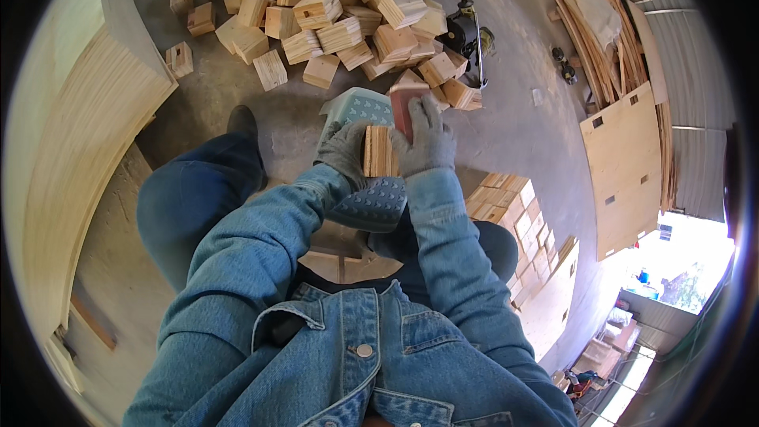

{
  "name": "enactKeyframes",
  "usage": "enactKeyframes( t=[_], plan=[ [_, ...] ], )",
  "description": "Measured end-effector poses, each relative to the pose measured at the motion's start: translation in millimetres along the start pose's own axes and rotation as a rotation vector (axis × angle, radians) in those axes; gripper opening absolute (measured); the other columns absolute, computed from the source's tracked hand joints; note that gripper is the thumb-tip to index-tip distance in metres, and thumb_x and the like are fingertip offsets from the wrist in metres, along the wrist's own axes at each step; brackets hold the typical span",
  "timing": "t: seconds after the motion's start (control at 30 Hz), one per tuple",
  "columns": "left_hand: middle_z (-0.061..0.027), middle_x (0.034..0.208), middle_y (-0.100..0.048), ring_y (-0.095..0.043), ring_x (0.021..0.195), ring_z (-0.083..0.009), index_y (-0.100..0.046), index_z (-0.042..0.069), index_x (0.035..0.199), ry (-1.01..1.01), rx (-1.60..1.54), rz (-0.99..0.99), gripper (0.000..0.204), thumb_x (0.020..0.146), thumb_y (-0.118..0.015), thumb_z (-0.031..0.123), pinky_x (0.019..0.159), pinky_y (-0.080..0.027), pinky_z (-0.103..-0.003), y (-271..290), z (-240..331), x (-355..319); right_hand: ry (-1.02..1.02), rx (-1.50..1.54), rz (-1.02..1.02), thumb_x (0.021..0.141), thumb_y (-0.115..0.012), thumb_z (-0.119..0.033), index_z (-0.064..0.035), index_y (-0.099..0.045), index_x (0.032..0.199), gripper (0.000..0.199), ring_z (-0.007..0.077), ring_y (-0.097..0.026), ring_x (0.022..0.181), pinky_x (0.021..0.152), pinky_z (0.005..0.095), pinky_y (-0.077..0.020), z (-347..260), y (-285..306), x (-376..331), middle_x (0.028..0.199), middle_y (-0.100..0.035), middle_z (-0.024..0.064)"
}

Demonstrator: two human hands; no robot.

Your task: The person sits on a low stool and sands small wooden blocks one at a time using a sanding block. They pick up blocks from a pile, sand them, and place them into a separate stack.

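Observation:
My left hand, in a grey glove, is closed around one side of a plywood block with layered edges showing. The block is held over a green plastic stool with a raised pattern on its top. My right hand, also gloved, grips a reddish-brown sanding block with a pale wooden edge. Its fingers lie over the sanding block's right side, just beyond the plywood block's far right corner. Whether the two blocks touch, I cannot tell.
Beyond the stool, many loose wooden blocks lie heaped on the concrete floor, with a black and yellow tool beside them. Neatly stacked blocks stand to my right. A large curved-looking wooden panel rises at left; plywood sheets lean at far right.

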State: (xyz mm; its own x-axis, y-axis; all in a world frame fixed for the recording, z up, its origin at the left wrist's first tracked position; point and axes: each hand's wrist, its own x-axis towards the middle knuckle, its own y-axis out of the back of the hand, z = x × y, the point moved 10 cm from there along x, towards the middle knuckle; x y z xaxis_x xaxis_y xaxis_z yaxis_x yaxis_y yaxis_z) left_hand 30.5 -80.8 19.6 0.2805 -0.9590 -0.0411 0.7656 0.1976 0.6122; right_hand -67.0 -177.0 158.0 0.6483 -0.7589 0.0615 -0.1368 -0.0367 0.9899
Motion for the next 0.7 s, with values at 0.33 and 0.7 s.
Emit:
enactKeyframes(
  t=[0.33, 0.7],
  plan=[
    [-0.0126, 0.145, -0.055, -0.051, 0.139, -0.0328, -0.046, 0.017, 0.147, -0.095, -0.075, 0.108, 0.099, 0.065, -0.090, 0.052, 0.124, -0.030, -0.049, 6.8, 10.5, -0.5, 0.196, 0.164, 0.024, 0.073, -0.085, -0.030, -0.0135, -0.064, 0.143, 0.074, 0.0426, -0.061, 0.120, 0.097, 0.0558, -0.0531, -28.6, 18.1, -138.1, 0.154, -0.054, 0.0110],
    [-0.0132, 0.145, -0.058, -0.056, 0.135, -0.0324, -0.049, 0.013, 0.146, -0.030, 0.059, -0.040, 0.103, 0.058, -0.093, 0.045, 0.122, -0.036, -0.050, 4.0, 15.9, 8.8, -0.207, 0.357, 0.204, 0.080, -0.089, -0.031, -0.0108, -0.059, 0.148, 0.078, 0.0436, -0.059, 0.130, 0.111, 0.0503, -0.0499, 76.6, -0.4, -117.0, 0.155, -0.055, 0.0178]
  ],
)
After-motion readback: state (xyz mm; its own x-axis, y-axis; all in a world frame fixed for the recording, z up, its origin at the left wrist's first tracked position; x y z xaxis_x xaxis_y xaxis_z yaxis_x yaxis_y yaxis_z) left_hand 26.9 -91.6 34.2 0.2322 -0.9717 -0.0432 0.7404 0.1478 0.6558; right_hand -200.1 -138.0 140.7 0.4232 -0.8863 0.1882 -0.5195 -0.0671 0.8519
